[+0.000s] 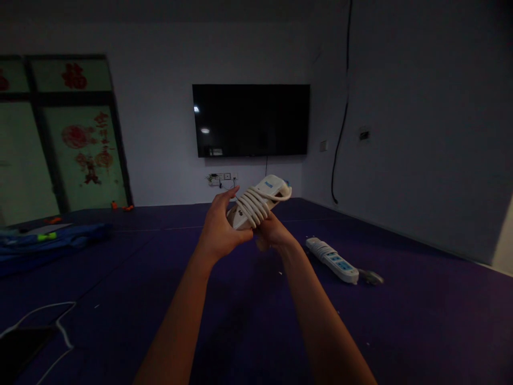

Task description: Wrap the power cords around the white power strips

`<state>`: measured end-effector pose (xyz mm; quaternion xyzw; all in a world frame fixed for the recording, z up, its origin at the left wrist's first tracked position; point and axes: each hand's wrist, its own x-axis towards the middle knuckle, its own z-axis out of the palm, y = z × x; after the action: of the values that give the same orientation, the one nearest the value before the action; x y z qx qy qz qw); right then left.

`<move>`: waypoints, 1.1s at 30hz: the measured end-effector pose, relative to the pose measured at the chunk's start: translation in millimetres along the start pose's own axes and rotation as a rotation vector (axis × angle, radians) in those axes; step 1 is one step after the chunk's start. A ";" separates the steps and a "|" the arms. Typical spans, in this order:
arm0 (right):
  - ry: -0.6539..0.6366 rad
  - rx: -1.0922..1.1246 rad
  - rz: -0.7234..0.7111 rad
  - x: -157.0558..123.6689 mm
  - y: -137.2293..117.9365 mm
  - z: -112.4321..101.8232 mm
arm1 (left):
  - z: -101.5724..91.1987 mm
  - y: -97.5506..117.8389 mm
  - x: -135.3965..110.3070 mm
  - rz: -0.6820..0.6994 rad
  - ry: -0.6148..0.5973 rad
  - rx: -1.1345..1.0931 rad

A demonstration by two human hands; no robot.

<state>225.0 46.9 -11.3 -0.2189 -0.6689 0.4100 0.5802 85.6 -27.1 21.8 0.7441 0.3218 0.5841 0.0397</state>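
The person's left hand [219, 225] grasps the near end of a long white plastic power strip [268, 185], wound with thick white cord [254, 205], held up above the dark purple floor [420, 321]; thumb and fingers spread apart, probably to steady it. The right hand [276, 231] sits underneath, seemingly for support, but its fingers are hidden, so their grip cannot be told. The strip tilts, coils bunched around its middle, blue lettering near its raised end.

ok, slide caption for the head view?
Left hand and right hand hold a cord-wrapped power strip over purple surface; a second strip lies at right.
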 end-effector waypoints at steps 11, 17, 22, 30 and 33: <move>-0.110 -0.018 0.315 -7.2 -30.3 2.5 | 20.2 -35.5 4.2 -0.085 0.293 0.213; -0.104 0.077 0.254 -8.7 -35.1 17.2 | 26.1 -47.8 -0.2 -0.104 0.349 0.239; -0.067 -0.050 0.123 -12.9 -33.3 33.9 | 34.3 -49.3 -3.2 -0.158 0.428 0.208; 0.270 -0.396 -0.015 -10.2 -23.0 39.6 | 40.1 -27.5 -7.1 -0.115 0.392 0.306; 0.327 -0.358 0.013 -7.6 -23.3 28.9 | 44.1 -19.6 -7.5 -0.065 0.342 0.303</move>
<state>203.4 19.3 3.2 -0.3861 -0.6267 0.2477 0.6299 115.7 -1.6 -7.0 0.6210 0.4319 0.6450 -0.1088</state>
